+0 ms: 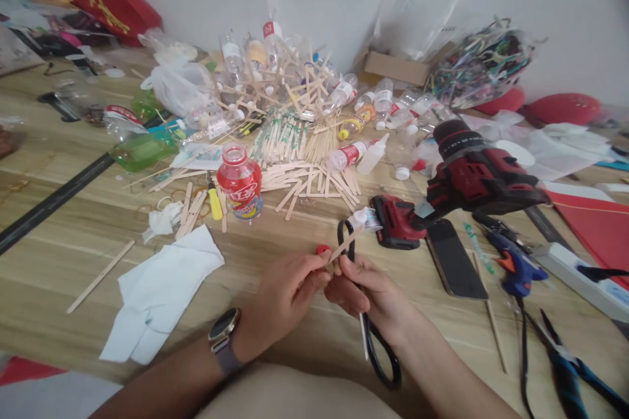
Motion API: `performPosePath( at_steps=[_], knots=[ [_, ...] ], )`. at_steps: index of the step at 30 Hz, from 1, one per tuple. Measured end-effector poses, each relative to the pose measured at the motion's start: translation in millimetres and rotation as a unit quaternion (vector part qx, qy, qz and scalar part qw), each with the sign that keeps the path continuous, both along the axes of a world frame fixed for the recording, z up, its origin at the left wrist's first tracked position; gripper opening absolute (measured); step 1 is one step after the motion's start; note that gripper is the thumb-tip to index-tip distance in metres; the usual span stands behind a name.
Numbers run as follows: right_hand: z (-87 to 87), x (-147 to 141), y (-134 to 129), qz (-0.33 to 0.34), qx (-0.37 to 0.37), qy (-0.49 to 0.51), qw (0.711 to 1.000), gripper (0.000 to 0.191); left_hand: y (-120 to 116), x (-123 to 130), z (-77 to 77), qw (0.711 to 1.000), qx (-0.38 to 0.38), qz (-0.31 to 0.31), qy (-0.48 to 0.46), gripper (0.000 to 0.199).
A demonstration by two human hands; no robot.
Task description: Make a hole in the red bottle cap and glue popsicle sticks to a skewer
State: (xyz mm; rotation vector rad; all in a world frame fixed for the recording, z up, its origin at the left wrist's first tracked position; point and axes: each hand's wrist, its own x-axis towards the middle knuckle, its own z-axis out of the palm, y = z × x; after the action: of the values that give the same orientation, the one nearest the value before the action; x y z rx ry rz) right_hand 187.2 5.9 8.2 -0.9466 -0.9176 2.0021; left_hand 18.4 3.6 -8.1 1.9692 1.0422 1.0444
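Note:
Near the table's front, my left hand [289, 291], with a watch on its wrist, pinches the lower end of a wooden craft stick [344, 244]. The stick slants up to the right. Close beside it, my right hand [376, 298] is closed around what look like black-handled scissors [386, 363]. One black loop rises above the fingers behind the stick, the other hangs below the palm. A thin pale strip, perhaps a blade, shows under the hand. A red cap [323, 249] sits at my left fingertips; whether it is held I cannot tell. The fingers hide the scissors' middle.
Ahead stands a red-labelled bottle [239, 183], with a heap of craft sticks [314, 177] behind it. To the right are a cordless drill [476, 170], a phone [457, 258], a glue gun [515, 268] and pliers [565, 360]. White paper [164, 294] lies left.

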Motion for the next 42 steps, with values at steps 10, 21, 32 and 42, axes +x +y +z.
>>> performPosePath(
  at_steps=[10,21,32,42],
  knots=[
    [8.3,2,0,-0.069,0.191,-0.284,0.937,0.043,11,7,7.5,0.853,-0.435,-0.062,-0.283,0.040],
    [8.5,11,3,-0.146,0.558,-0.520,0.630,0.026,15,5,5.3,0.660,-0.608,-0.126,-0.422,0.039],
    [9.8,18,4,-0.101,0.657,-0.560,0.495,0.013,14,6,4.7,0.681,-0.587,-0.118,-0.422,0.033],
    [4.9,21,5,-0.090,0.681,-0.579,0.439,0.015,13,7,3.5,0.710,-0.567,-0.109,-0.405,0.030]
  ],
)
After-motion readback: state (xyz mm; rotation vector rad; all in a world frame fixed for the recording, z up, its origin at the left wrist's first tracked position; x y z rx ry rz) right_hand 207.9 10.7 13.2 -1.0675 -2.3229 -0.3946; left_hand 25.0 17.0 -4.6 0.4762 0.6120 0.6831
